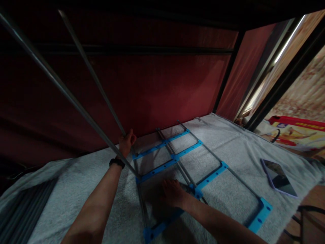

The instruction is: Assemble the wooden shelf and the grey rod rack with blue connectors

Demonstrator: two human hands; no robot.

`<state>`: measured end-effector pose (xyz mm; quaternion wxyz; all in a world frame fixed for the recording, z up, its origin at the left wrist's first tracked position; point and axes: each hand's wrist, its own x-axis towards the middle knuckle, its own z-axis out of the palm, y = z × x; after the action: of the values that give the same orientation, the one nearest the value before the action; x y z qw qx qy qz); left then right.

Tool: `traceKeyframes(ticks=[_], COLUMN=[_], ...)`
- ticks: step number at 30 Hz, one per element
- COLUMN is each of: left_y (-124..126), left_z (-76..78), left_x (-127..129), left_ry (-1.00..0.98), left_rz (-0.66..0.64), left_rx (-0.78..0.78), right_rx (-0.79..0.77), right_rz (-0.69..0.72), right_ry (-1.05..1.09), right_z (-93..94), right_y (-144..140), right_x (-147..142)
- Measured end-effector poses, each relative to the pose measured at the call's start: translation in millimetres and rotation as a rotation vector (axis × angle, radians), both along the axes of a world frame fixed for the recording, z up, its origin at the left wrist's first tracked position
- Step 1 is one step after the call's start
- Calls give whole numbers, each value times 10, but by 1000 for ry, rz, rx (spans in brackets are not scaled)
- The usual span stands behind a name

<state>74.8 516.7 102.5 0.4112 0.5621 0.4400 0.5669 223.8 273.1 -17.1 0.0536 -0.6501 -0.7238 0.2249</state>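
Observation:
My left hand (127, 144), with a black band on its wrist, is closed around the lower end of a thin metal tube (93, 75). That tube slants up to the left from the far left corner of a rack frame of blue plastic connectors (157, 167) and grey rods. Nearer to me, a second metal tube (73, 104) rises from another blue connector and crosses in front of my left wrist. My right hand (174, 194) lies low inside the near left section of the frame, its fingers spread over the cloth and holding nothing visible.
A grey-white fleece cloth (223, 203) covers the surface under the frame. Several loose tubes (27, 210) lie at the lower left. A phone (280, 179) rests on the right. A red panel (157, 88) and dark metal posts (230, 71) close off the back.

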Motion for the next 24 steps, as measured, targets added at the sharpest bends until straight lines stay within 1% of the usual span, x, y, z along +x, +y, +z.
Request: traceKeyframes(ticks=[3, 5, 11, 16, 18, 20, 24], left_y=[10, 6, -2, 26, 32, 31, 12], left_z=[-7, -17, -48, -37, -22, -11, -31], left_x=[-6, -16, -18, 12, 4, -23, -118], left_ry=[126, 155, 157, 131, 151, 183, 234], left_rz=[-38, -45, -39, -3, -7, -28, -61], left_rx=[67, 86, 39, -5, -6, 17, 106], right_rx=[14, 6, 6, 98, 105, 83, 50], right_rz=[6, 11, 19, 7, -8, -28, -55], right_ry=[-9, -22, -31, -20, -21, -24, -19], right_z=[-16, -22, -71, -195, -216, -202, -108], right_y=[0, 7, 26, 8, 4, 5, 10], right_x=[-5, -9, -10, -15, -19, -23, -32])
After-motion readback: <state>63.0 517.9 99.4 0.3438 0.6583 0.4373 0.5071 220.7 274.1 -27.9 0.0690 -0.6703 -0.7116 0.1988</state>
